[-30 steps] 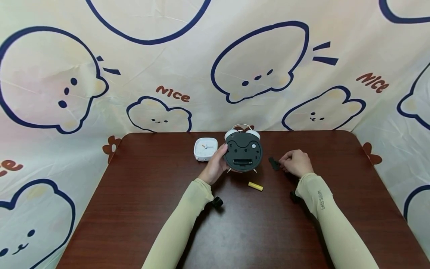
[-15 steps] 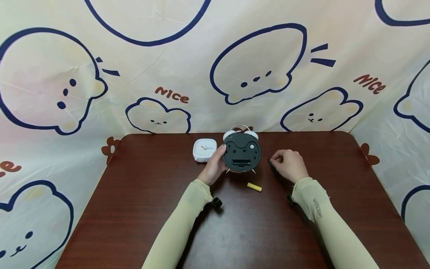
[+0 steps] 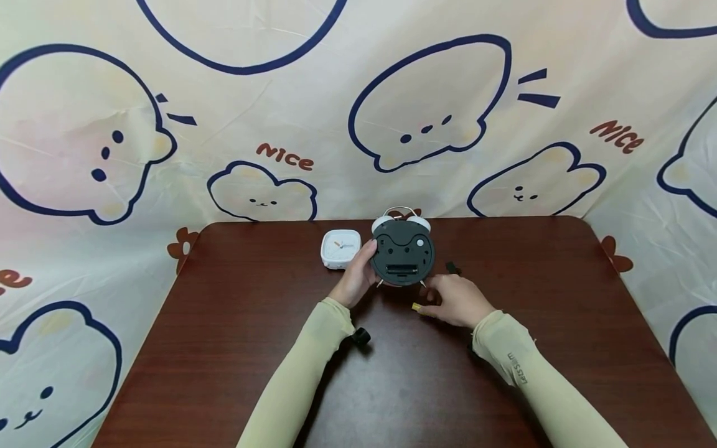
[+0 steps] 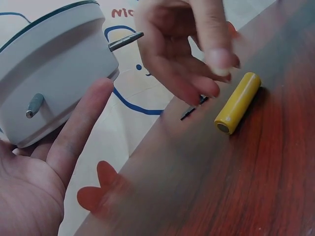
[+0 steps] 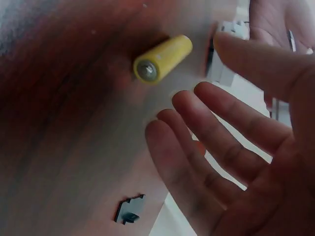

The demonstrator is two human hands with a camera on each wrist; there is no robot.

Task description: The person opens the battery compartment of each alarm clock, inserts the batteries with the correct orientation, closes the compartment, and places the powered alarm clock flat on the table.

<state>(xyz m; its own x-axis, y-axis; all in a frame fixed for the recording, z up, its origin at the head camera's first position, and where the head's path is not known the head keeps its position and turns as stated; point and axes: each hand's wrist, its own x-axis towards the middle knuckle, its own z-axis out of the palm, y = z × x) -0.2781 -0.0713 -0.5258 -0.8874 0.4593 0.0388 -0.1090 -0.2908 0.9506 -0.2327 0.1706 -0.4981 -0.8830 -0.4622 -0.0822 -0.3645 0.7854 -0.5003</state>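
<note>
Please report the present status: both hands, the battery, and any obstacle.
Left hand holding alarm clock. Right hand near yellow battery, not gripping it. Battery lying on table. No obstacle seen between right hand and battery; dark cover lies apart.

my right hand (image 3: 456, 300) off the cover (image 3: 452, 268), shifted toward the front edge of the table (image 3: 392, 386), now just beside the battery (image 4: 238, 104), part of which it hides, the cover left lying alone

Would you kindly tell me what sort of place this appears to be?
It looks like a staged tabletop recording spot, probably indoors: a brown table, a cartoon-printed backdrop behind it and on both sides, and a small black device, perhaps a camera, by the left sleeve.
</note>
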